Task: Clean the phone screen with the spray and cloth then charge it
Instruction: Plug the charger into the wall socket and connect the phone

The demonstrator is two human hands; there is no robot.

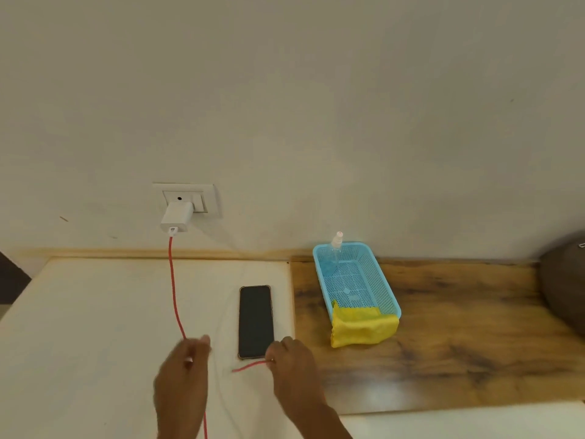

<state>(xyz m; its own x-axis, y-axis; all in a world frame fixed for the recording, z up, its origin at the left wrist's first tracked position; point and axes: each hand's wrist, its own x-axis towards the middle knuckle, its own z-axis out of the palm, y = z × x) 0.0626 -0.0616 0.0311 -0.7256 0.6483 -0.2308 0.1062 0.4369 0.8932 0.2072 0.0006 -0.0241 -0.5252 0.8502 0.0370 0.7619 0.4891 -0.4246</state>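
Observation:
A black phone (255, 321) lies screen up on the white counter (95, 312). A white charger (175, 217) sits in the wall socket, and its red cable (173, 286) runs down to my left hand (185, 375), which is closed around it. My right hand (292, 365) pinches the cable's free end just below the phone's near edge. A clear spray bottle (335, 253) stands in the far corner of a blue basket (357, 280). A yellow cloth (364, 327) hangs over the basket's near rim.
The basket rests on a dark wooden board (459, 327) to the right of the white counter. A dark round object (566, 280) sits at the far right edge. The wall stands close behind the counter.

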